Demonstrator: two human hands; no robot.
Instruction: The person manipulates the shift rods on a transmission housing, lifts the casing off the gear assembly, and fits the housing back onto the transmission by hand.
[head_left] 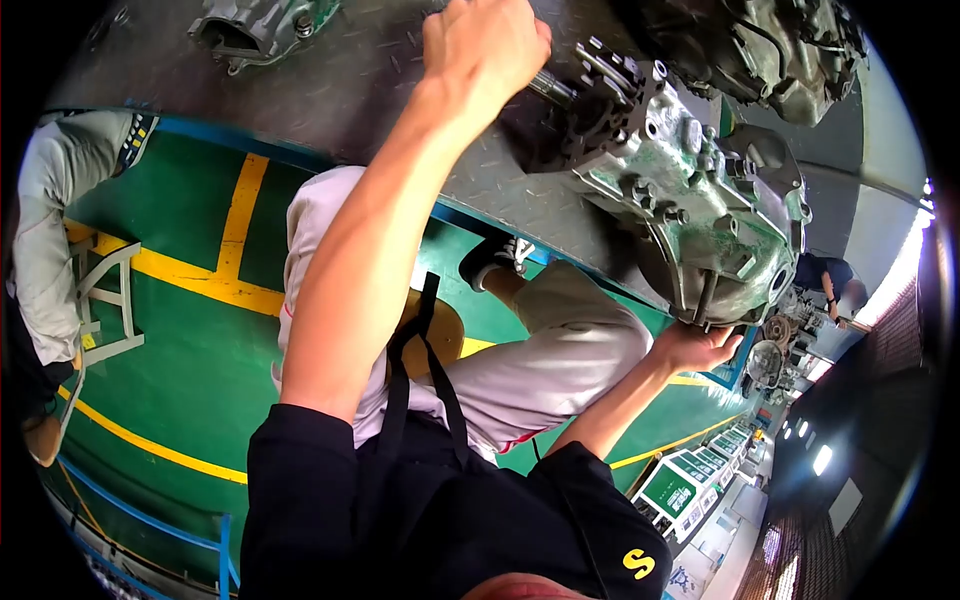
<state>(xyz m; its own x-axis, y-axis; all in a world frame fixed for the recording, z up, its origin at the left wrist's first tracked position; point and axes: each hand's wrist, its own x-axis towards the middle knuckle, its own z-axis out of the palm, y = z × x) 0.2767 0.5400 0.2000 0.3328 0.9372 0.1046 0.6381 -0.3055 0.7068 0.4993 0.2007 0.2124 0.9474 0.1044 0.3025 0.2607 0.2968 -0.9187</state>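
Observation:
A silvery metal gearbox housing [700, 200], with green stains and several bolts, sits tilted at the edge of the dark metal workbench [515, 195]. A splined shaft [553, 90] sticks out of its left end. My left hand [487, 48] is closed in a fist at that shaft, which runs in behind the fingers; their grip is partly hidden. Against the lower rim of the housing rests my right hand [695, 348], its palm and fingers at the edge nearest me, partly covered by the metal.
Another metal casing [265, 30] lies at the bench's upper left, and a larger dark gearbox [770, 50] at the upper right. A seated person's leg [60, 180] and a metal stool [110, 300] are at left. Another person [830, 280] bends over parts at right.

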